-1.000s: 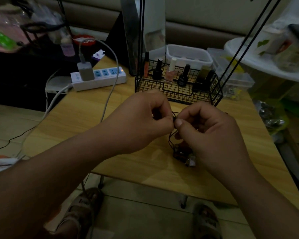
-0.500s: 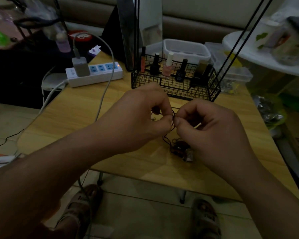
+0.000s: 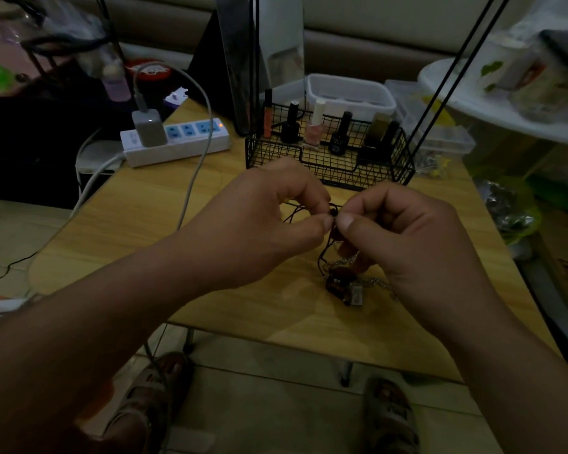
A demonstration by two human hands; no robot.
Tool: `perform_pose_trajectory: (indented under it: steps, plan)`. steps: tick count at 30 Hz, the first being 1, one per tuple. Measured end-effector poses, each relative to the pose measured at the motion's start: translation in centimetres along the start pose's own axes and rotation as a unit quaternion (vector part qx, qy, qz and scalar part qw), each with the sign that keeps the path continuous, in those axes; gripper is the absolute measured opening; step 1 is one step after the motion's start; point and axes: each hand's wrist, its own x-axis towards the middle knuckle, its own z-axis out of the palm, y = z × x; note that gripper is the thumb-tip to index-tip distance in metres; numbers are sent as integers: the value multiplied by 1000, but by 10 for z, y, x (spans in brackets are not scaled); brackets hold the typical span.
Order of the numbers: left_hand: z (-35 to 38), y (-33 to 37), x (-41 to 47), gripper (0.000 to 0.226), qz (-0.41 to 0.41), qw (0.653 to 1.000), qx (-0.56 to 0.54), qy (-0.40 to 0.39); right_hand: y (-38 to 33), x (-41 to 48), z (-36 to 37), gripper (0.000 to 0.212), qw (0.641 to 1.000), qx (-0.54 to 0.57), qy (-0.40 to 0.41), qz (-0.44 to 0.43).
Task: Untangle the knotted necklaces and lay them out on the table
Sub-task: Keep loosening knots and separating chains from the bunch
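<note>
At frame centre, your left hand and right hand were thumb to thumb, each grip pinched tight on the dark cord of the knotted necklaces; their pendants bunched just below, over the desk. Farther up stood a wire basket.

My left hand and right hand meet mid-scene, fingers curled, thumbs nearly touching, both pinching the cord. Forearms angle in from near corners.
</note>
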Motion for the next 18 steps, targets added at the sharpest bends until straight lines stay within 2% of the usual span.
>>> perform_pose_trajectory:
  steps: [8, 15, 18]
  plan:
    - [2, 2, 1, 4, -14, 1000, -13, -4, 0, 0, 2, 6, 1000, -11, -7, -19]
    - [1, 6, 1, 12, -68, 992, -110, -7, 0, 3, 5, 15, 987, 140, -51, 64]
    - [0, 8, 0, 15, -79, 988, -130, -5, 0, 3, 3, 13, 982, 159, -68, 74]
